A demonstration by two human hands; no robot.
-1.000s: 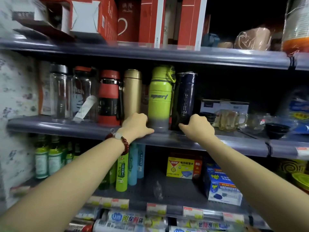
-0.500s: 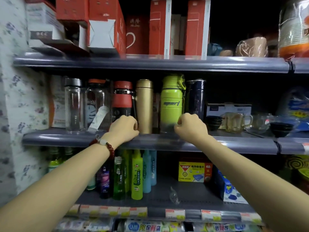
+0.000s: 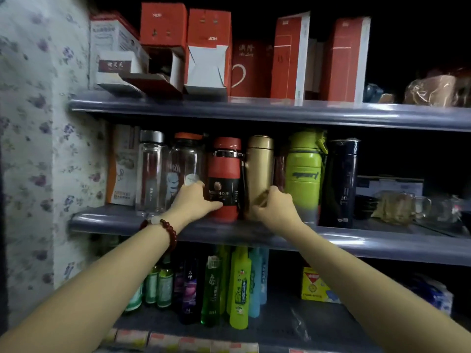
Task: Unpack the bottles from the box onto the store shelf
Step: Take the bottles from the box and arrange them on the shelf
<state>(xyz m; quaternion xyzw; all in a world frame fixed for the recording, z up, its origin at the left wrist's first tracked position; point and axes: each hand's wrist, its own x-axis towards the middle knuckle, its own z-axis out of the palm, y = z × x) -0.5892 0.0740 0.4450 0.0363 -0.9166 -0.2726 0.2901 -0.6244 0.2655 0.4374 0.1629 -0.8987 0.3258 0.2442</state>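
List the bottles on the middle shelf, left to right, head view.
Clear bottle with silver cap → clear bottle with orange lid → red bottle → gold flask → green bottle → dark navy bottle.

Green bottle point(image 3: 303, 174): "sport"; red box point(image 3: 163, 24): "NOF".

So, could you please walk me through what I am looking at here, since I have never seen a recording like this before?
There is no machine here: these are a person's two bare arms, filmed by one wide-angle camera worn on the head, looking forward and down. The person faces a store shelf. On its middle level stand drink bottles in a row: two clear ones, a red bottle, a gold flask, a green sports bottle and a dark blue one. The left hand, with a bead bracelet on its wrist, touches the base of the red bottle. The right hand is at the gold flask's base, though blur hides whether its fingers truly grip it. Red cartons sit above.
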